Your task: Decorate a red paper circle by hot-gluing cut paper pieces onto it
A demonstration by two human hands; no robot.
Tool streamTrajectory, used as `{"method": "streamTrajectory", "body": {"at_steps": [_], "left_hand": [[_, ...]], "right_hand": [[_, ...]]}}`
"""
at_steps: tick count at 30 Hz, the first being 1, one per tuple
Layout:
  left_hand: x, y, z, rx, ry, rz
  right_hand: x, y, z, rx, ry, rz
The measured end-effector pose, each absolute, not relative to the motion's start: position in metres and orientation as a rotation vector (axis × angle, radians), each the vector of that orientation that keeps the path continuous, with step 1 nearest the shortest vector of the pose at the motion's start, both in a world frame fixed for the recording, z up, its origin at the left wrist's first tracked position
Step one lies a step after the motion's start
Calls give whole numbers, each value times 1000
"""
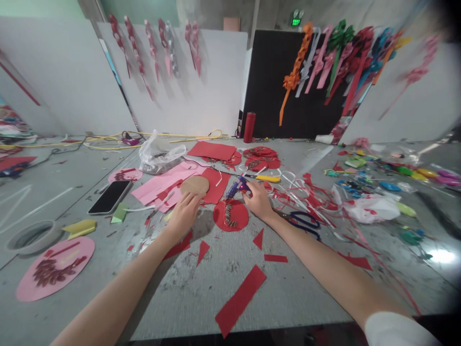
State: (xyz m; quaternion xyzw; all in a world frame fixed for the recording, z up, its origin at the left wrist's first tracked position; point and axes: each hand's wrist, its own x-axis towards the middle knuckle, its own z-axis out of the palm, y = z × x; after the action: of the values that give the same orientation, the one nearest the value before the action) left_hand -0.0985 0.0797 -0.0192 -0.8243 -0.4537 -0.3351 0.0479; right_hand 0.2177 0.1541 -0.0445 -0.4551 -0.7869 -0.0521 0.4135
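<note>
My right hand [256,198] is closed around a purple-blue hot glue gun [237,187], its nozzle pointing down and left. Just below the nozzle lies a red paper disc [242,217], with a curved row of dark, ridged pieces on its left half. My left hand [187,209] has its fingers over the near edge of a brown cardboard disc [196,184]; the thumb is hidden. Under that disc lie pink paper [153,188] and red paper [219,185]. Dark-blue-handled scissors [304,219] rest beside my right forearm.
Left are a phone [110,197], a tape roll [34,236] and a decorated pink disc [55,269]. Behind stand a plastic bag [158,156], decorated red discs [261,158], a yellow cutter [266,178] and a red bottle [249,127]. Red scraps [241,300] and ribbons [317,197] lie scattered.
</note>
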Motion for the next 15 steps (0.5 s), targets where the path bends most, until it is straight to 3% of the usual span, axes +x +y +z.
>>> {"method": "streamTrajectory", "body": {"at_steps": [5, 15], "left_hand": [[-89, 71, -20, -2651, -1274, -893], [-86, 69, -18, -2655, -1260, -967]], "right_hand": [[219, 156, -47, -1147, -1996, -154], [220, 160, -52, -1151, -1993, -151]]}}
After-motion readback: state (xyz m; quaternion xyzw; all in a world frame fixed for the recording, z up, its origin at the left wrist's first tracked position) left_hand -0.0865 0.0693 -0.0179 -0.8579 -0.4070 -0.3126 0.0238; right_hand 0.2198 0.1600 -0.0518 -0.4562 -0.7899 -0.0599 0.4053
